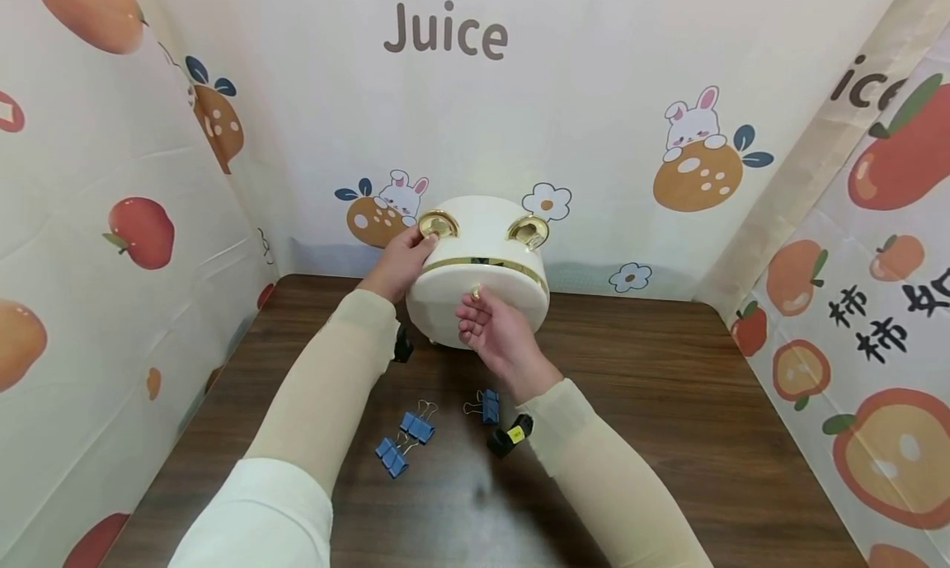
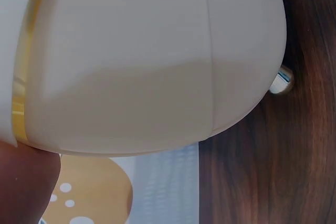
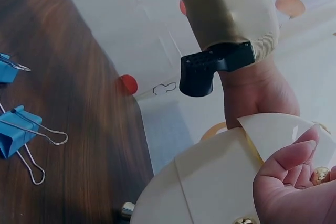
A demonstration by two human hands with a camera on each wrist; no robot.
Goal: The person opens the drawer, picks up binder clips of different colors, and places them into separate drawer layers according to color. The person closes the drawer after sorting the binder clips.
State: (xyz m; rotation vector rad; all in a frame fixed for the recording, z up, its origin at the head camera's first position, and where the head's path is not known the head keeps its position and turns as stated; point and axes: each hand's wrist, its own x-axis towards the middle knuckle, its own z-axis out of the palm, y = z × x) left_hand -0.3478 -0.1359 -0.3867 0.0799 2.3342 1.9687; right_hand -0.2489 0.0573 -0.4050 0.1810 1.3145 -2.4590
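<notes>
A white rounded box (image 1: 512, 292) with gold trim stands on the table by the back wall. Two gold ear-like rings (image 1: 529, 232) rise from its top. My left hand (image 1: 397, 263) holds its upper left side, thumb by the left ring; the fingertips are partly hidden. At the front, my right hand (image 1: 505, 329) pinches a small gold knob (image 3: 320, 176) between thumb and forefinger, the other fingers loosely curled. The front panel (image 2: 121, 51) fills the left wrist view, with a short metal foot (image 2: 282, 81) below it.
Two blue binder clips (image 1: 418, 427) lie close together on the dark wooden table (image 1: 631, 436), left of the right forearm. Another blue binder clip (image 1: 486, 406) lies near the right wrist. Printed cloth walls (image 1: 594, 73) enclose the table at the back and both sides.
</notes>
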